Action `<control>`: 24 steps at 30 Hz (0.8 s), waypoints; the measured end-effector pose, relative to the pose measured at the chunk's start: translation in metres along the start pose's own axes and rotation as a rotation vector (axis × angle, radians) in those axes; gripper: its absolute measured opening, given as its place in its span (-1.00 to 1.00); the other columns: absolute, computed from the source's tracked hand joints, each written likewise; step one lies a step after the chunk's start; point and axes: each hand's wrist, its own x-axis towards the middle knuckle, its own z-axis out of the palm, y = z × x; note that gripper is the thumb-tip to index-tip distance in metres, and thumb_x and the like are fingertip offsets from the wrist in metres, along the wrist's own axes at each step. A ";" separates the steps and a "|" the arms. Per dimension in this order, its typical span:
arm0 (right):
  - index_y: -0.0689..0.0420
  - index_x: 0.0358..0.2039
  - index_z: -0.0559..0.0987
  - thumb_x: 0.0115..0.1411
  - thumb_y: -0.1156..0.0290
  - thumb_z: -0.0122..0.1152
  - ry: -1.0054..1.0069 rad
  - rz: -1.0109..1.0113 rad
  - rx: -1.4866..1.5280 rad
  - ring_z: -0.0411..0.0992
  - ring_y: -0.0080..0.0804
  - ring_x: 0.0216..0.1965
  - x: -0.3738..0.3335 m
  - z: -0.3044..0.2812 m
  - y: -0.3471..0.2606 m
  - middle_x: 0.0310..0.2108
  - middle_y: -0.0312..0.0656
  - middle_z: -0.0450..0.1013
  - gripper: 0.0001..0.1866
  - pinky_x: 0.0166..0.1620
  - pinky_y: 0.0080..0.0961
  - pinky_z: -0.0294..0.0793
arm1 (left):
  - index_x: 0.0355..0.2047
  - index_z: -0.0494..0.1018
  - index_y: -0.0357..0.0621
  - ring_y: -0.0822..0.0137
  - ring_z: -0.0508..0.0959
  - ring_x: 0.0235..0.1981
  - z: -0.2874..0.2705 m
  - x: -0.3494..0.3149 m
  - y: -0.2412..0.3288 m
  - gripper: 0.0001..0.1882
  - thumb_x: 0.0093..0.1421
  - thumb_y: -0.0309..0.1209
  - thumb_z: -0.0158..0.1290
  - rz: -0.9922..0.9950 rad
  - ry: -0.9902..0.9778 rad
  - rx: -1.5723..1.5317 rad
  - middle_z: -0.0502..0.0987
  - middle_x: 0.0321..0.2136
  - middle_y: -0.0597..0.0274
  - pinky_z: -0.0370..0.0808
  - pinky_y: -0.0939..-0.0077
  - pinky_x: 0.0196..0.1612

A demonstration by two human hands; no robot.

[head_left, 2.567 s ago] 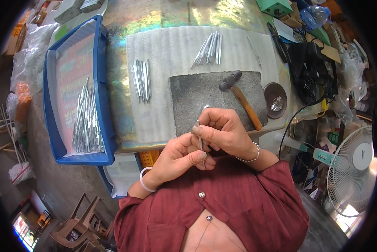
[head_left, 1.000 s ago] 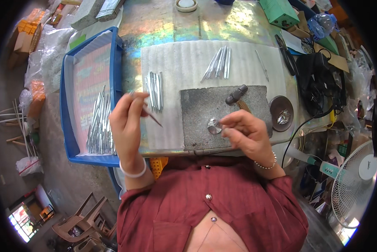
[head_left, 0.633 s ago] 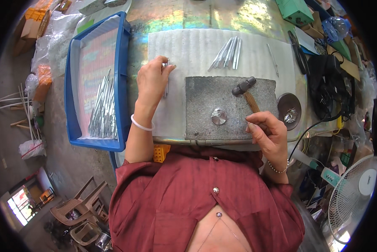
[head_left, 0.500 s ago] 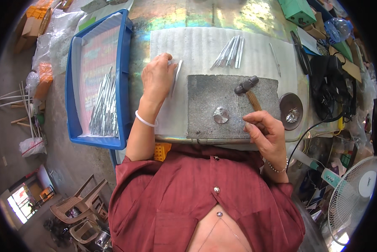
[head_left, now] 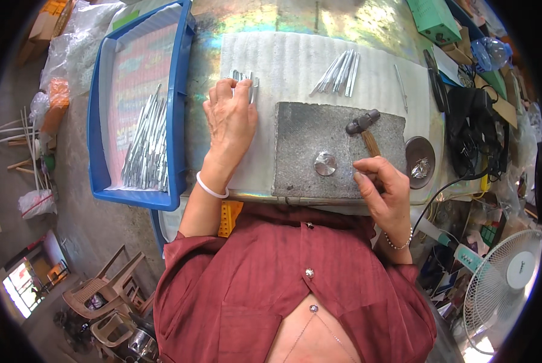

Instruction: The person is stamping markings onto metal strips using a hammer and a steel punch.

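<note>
My left hand (head_left: 230, 118) is curled over a small bunch of thin silvery metal rods (head_left: 254, 91) on the white foam sheet (head_left: 277, 51). Their far ends show past the fingertips; the rest is hidden under the hand. My right hand (head_left: 387, 187) has its fingers bent around the handle end of a hammer (head_left: 370, 144), thumb and forefinger close together. The hammer head lies on a dark grey stone slab (head_left: 301, 130). A round shiny metal piece (head_left: 325, 163) sits on the slab, left of my right hand.
A blue tray (head_left: 177, 109) with many similar rods (head_left: 147, 145) stands at the left. More rods (head_left: 338, 72) lie fanned beyond the slab, and a single one (head_left: 401, 88) farther right. A brown dish (head_left: 413, 148) holds small shiny bits. Black cables and a fan (head_left: 512, 272) are at the right.
My left hand has turned and closed over the rods, whose ends now show past its fingers. My right hand and the hammer have barely moved; the whole view has shifted slightly.
</note>
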 end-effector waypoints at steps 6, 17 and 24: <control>0.27 -0.29 0.49 0.08 0.56 0.17 -0.026 -0.044 -0.048 0.42 -0.49 -0.53 -0.001 0.006 0.000 -0.45 -0.17 0.44 -0.85 -0.46 -0.63 0.37 | -0.14 0.43 -0.11 0.11 0.33 -0.06 0.011 0.000 -0.002 -0.57 -0.11 -0.53 0.11 0.060 0.049 0.007 0.35 -0.12 0.08 0.23 0.19 -0.08; 0.27 -0.29 0.49 0.11 0.57 0.15 0.090 0.007 -0.162 0.39 -0.52 -0.55 -0.003 -0.005 0.010 -0.47 -0.19 0.40 -0.87 -0.46 -0.64 0.34 | -0.07 0.38 -0.17 -0.03 0.34 -0.02 -0.031 -0.043 -0.026 -0.47 -0.11 -0.49 0.24 -0.071 0.028 -0.240 0.33 -0.05 -0.05 0.27 0.22 0.04; 0.28 -0.29 0.49 0.10 0.57 0.15 0.081 -0.028 -0.179 0.37 -0.54 -0.55 0.000 -0.002 0.012 -0.46 -0.19 0.40 -0.86 -0.45 -0.65 0.33 | 0.06 0.27 -0.12 -0.08 0.25 0.10 -0.018 -0.066 -0.031 -0.29 -0.14 -0.41 0.30 -0.056 0.026 -0.232 0.22 0.07 -0.14 0.22 0.19 0.12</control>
